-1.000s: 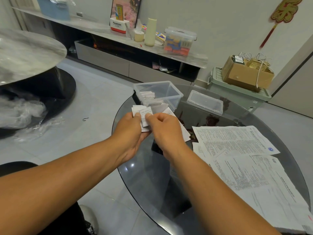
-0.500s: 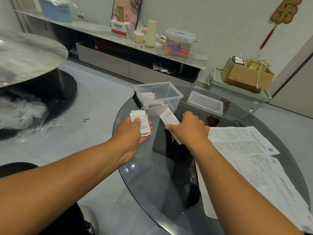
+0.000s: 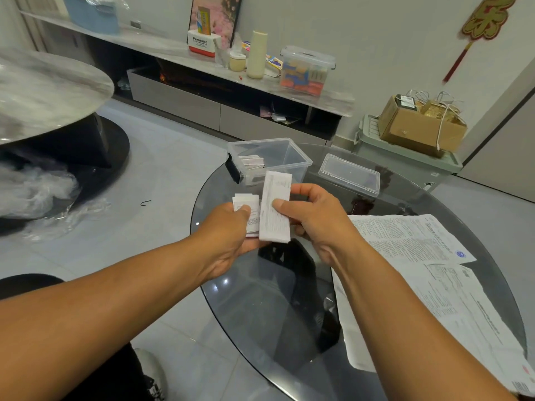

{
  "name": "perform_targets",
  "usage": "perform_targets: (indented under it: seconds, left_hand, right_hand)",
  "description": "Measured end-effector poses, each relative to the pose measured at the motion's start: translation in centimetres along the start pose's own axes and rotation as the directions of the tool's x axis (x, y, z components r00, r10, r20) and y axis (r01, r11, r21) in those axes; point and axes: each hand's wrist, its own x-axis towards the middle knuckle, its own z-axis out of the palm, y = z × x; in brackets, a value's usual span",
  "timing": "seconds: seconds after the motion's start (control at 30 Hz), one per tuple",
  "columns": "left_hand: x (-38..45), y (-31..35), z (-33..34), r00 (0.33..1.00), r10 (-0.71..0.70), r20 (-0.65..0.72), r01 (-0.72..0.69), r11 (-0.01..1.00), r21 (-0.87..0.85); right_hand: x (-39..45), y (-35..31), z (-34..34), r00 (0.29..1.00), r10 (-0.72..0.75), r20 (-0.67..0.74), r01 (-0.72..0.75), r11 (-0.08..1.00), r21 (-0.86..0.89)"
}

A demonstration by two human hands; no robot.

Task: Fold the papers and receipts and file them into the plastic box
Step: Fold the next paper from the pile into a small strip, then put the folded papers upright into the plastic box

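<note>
My left hand (image 3: 231, 233) pinches a small stack of folded receipts (image 3: 249, 211) under its thumb. My right hand (image 3: 315, 218) grips a longer folded paper strip (image 3: 275, 208), held upright right beside that stack, above the round glass table (image 3: 278, 308). Just beyond both hands stands the open clear plastic box (image 3: 292, 157), with a few folded receipts (image 3: 251, 163) lying at its left end. Large printed sheets (image 3: 428, 273) lie flat on the table's right side, partly under my right forearm.
The box's clear lid (image 3: 348, 175) lies on the table to the right of the box. A pale green bin (image 3: 405, 157) with a cardboard box (image 3: 419, 125) on top stands behind the table. A low shelf (image 3: 202, 62) with a lidded container runs along the wall.
My right hand has lifted the long folded strip off the table and brought it left, next to the stack in my left hand. The left hand has barely moved.
</note>
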Motion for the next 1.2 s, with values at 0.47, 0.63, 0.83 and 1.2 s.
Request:
perform_targets:
  seconds: [0.47,0.63,0.83,1.2]
  left_hand:
    - [-0.8,1.2,-0.4,0.965,-0.159,0.206,0.18,0.98,-0.083]
    - [-1.2,1.1,-0.3,0.949,-0.163,0.269,0.161,0.986,0.031]
    - [-1.3,0.1,0.5,0.941,-0.012,0.338,-0.012,0.998,0.069]
    - [-0.5,-1.4,1.4,0.929,0.33,0.17,-0.367,0.755,0.544]
  right_hand:
    - [-0.2,3.8,-0.6,0.922,-0.386,0.04,0.388,0.913,-0.128]
    - [-0.9,3.6,-1.0,0.861,-0.5,0.095,0.506,0.82,-0.269]
    - [-0.7,4.0,-0.8,0.828,-0.554,0.087,0.55,0.773,-0.317]
    - [-1.8,2.3,1.9,0.974,-0.225,-0.014,0.187,0.842,-0.506]
